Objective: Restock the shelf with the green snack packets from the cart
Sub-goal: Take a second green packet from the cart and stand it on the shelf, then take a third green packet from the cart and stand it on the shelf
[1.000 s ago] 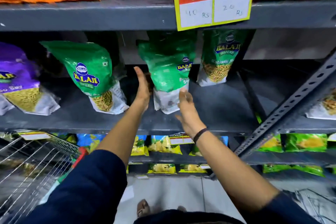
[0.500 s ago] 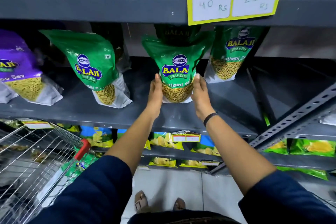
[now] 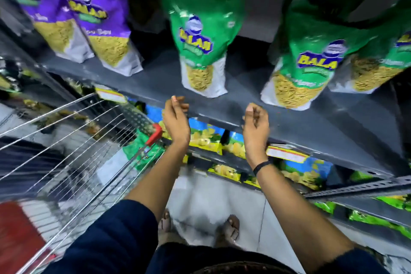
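Note:
Three green snack packets stand on the grey shelf: one at the middle, one to its right, and a third at the far right, partly behind it. My left hand and my right hand hover just below the shelf's front edge, both holding nothing, fingers loosely curled. Neither touches a packet. The wire cart is at the lower left, and a green packet shows through its wires.
Purple snack packets stand on the same shelf at the left. Yellow and blue packets fill the shelf below, with green ones lower right. A slotted metal upright crosses at the right. My sandalled feet are on the floor below.
Both hands have let go of the middle-right green packet and drawn back below the shelf edge. The view has swung down and to the left, toward the cart.

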`<state>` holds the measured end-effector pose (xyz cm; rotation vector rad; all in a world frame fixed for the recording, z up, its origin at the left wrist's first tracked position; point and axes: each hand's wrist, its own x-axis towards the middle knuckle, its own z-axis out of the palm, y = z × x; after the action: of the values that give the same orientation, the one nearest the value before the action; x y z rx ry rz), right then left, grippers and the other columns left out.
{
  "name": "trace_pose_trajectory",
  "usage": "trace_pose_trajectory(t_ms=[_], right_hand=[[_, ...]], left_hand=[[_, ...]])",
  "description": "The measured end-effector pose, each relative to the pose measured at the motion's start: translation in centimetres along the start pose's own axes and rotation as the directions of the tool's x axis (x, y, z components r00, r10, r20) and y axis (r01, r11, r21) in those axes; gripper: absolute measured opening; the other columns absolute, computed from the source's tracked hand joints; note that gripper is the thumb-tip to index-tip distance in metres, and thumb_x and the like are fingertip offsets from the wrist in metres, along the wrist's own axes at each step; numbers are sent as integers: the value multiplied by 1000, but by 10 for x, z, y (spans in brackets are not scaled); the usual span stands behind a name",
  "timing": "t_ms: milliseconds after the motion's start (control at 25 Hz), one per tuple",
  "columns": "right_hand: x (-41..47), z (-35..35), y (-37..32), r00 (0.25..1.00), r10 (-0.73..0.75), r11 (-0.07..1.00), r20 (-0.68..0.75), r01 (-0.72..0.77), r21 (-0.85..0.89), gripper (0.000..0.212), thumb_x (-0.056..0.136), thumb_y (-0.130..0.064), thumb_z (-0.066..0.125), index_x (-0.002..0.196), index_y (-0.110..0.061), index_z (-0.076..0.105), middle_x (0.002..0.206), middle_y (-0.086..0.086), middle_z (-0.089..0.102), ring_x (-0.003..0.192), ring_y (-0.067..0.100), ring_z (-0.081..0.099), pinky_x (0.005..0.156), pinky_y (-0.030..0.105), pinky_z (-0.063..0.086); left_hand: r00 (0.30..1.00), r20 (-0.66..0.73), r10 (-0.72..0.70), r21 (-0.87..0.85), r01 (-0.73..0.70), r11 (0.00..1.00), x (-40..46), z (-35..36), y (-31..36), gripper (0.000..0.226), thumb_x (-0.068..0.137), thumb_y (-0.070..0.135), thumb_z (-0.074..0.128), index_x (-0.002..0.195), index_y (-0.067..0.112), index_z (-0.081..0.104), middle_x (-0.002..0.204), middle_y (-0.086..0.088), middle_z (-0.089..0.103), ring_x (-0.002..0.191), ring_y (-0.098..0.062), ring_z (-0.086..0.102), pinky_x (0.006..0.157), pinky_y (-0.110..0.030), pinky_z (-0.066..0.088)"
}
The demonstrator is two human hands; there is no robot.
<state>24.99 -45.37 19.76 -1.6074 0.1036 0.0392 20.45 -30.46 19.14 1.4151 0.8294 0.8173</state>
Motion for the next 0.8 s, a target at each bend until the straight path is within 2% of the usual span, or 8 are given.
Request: trace_pose_trajectory(t_ms=[120,160,280,360,480,640,720,800], right_hand=[[-42,82,4,977,-54,990,204,79,-118,17,91,-19,51,103,-13,61,98,2,60,82,2,56,79,11,44],[-55,110,8,961,-62,985,268,103,-140,18,91,-15,51,104,-7,61,97,2,60,79,-5,55,75,7,43],[-92,207,35,889,59,978,454,39,-205,15,90,-8,50,99,-4,62,93,6,60,81,14,59,76,28,50],[-111,262,59,797,333,937,503,-220,-270,15,90,-6,48,87,-14,60,86,4,58,79,17,55,75,31,47],[-135,323,114,563,709,705,425,-583,-404,28,93,-13,41,68,-25,43,73,-4,43,65,8,43,67,27,42],[-144,360,197,475,858,504,193,-711,-491,30,96,-27,35,66,-25,35,73,-5,40,63,7,41,64,24,44],[-143,370,233,420,901,418,108,-778,-468,31,93,-44,37,73,-21,45,77,2,48,63,14,45,77,33,49],[-143,369,261,326,944,317,51,-854,-412,55,84,-62,40,108,-15,53,105,11,56,77,24,51,86,47,43]], left_hand=[[982,-187,-5,27,10,1000,48,-88,-17,30,94,32,33,80,21,56,61,2,57,54,-3,55,64,-26,49],[973,-232,-10,51,22,998,63,-119,-28,29,94,31,33,78,21,55,62,0,57,55,-4,56,66,-28,49],[952,-252,-176,142,216,966,110,-211,-86,31,90,37,36,82,16,57,73,-17,64,68,-18,65,75,-43,51],[921,-216,-324,337,382,861,134,-261,-134,56,80,52,34,93,5,60,94,-30,67,91,-37,65,86,-52,51],[845,-70,-531,579,468,668,161,-306,-178,61,74,46,32,96,-4,60,106,-36,63,103,-45,59,89,-47,47],[751,109,-651,633,452,628,208,-309,-225,33,89,32,53,89,0,61,85,-23,65,94,-35,63,63,-29,44],[634,172,-754,662,492,565,225,-306,-257,28,91,30,51,102,5,59,102,-20,67,104,-34,61,53,-17,43],[555,221,-802,682,500,534,221,-308,-278,40,92,30,48,122,4,50,126,-20,58,116,-34,56,64,-10,50]])
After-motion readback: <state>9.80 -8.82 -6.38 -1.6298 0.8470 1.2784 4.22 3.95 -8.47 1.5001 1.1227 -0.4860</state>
